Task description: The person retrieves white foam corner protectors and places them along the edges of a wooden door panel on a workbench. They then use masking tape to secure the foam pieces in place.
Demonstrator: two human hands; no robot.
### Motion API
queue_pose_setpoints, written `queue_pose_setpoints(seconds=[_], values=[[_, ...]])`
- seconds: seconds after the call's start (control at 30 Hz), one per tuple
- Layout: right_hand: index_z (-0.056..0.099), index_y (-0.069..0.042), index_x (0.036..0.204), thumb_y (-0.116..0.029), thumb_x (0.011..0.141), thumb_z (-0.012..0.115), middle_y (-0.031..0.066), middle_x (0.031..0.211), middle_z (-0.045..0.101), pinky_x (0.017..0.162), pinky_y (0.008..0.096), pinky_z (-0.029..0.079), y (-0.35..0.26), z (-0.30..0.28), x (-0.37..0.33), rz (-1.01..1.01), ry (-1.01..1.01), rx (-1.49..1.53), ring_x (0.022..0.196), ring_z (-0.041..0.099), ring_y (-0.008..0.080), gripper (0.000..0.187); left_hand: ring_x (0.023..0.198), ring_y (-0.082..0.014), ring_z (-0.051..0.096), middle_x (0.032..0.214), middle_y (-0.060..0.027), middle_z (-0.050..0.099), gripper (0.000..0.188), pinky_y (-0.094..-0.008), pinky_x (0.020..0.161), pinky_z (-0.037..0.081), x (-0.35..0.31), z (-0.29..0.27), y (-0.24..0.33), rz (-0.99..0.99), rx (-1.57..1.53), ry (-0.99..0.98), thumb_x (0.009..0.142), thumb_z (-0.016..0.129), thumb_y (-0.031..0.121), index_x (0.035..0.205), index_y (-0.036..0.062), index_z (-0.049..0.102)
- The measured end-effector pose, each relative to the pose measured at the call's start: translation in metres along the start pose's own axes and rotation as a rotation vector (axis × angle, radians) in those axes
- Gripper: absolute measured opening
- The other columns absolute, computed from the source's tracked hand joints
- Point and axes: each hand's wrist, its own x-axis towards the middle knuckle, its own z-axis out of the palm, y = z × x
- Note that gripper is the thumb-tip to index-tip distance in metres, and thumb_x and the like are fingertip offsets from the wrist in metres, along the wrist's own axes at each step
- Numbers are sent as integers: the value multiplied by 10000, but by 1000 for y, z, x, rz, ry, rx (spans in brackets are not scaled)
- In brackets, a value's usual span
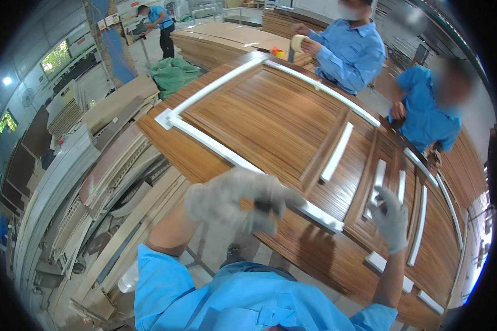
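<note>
A brown wood-grain door panel [254, 124] with raised mouldings lies flat in front of me. White strips [212, 144] run along its edges, and shorter white strips [338, 151] lie across its face. My left hand [240, 196], in a pale work glove, hovers over the near edge strip. Its fingers are bent and smeared by motion; a dark patch shows between them, which I cannot make out. Farther right, my right hand [391, 220], also gloved, is above the panel near a short white strip [376, 179]. Its fingers are bent and apart, with nothing visible in them.
Across the panel stand two people in blue shirts; one holds a tape roll [298, 42]. Stacked boards and offcuts [94, 193] crowd the left side. Behind the panel are a green cloth [174, 76] and a board stack [221, 41]. Another person works at far left.
</note>
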Motion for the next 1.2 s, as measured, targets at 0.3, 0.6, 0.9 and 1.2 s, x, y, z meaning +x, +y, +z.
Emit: queue_pose_setpoints(seconds=[0.3, 0.6, 0.9, 1.2], values=[[700, -60, 882, -260, 869, 743, 103, 781, 680, 611, 352, 520, -113, 112, -51, -42, -360, 405, 658, 655, 255, 205, 755, -121, 637, 923, -77, 713, 276, -250, 710, 530, -123, -115, -127, -579, 611, 766, 868, 749, 129, 1108, 1, 704], [693, -61, 859, -217, 866, 745, 110, 793, 689, 617, 361, 514, -111, 137, -64, 46, -170, 375, 678, 660, 275, 164, 740, -94, 615, 883, -74, 721, 229, -253, 678, 508, -165, -115, -185, -512, 529, 1078, 889, 738, 123, 1057, -31, 716], [682, -95, 901, -271, 894, 717, 100, 782, 682, 623, 376, 512, -139, 159, -32, -167, -319, 414, 723, 675, 285, 180, 727, -137, 621, 879, -89, 714, 229, -279, 684, 508, -163, -105, -189, -454, 672, 1164, 881, 770, 203, 998, 8, 739], [668, -101, 941, -326, 953, 628, 105, 834, 682, 682, 402, 519, -172, 196, 14, -337, -514, 478, 792, 675, 307, 228, 715, -158, 625, 890, -106, 713, 216, -291, 674, 511, -163, -103, -187, -447, 708, 1155, 874, 773, 201, 985, 19, 742]])
